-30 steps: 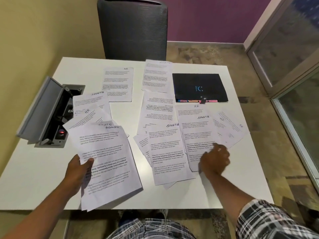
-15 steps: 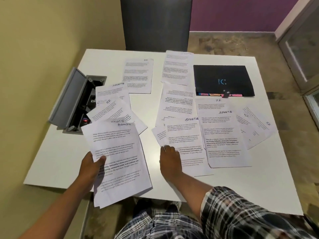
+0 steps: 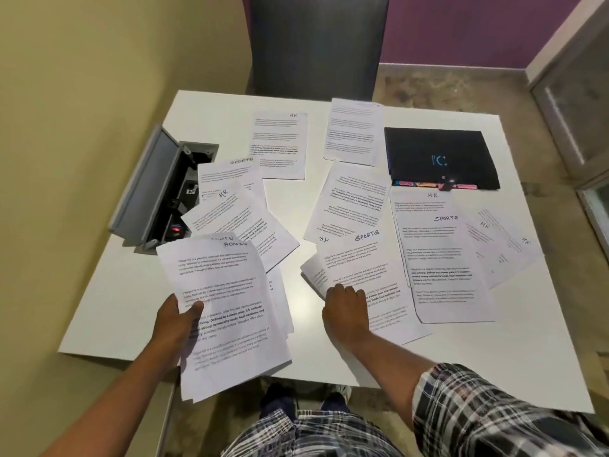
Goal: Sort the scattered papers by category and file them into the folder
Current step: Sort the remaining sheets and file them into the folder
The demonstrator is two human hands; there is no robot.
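Left hand (image 3: 174, 321) grips ADMIN stack (image 3: 227, 311); right hand (image 3: 346, 305) flat on SPORTS sheet (image 3: 362, 268).

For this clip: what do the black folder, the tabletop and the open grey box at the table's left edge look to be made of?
Black folder: probably matte plastic or coated card; flat, dull sheen, printed logo. Tabletop: smooth white laminate or painted board, judging by its thin square edge. Grey box: likely painted metal or hard plastic; rigid hinged lid, satin finish.
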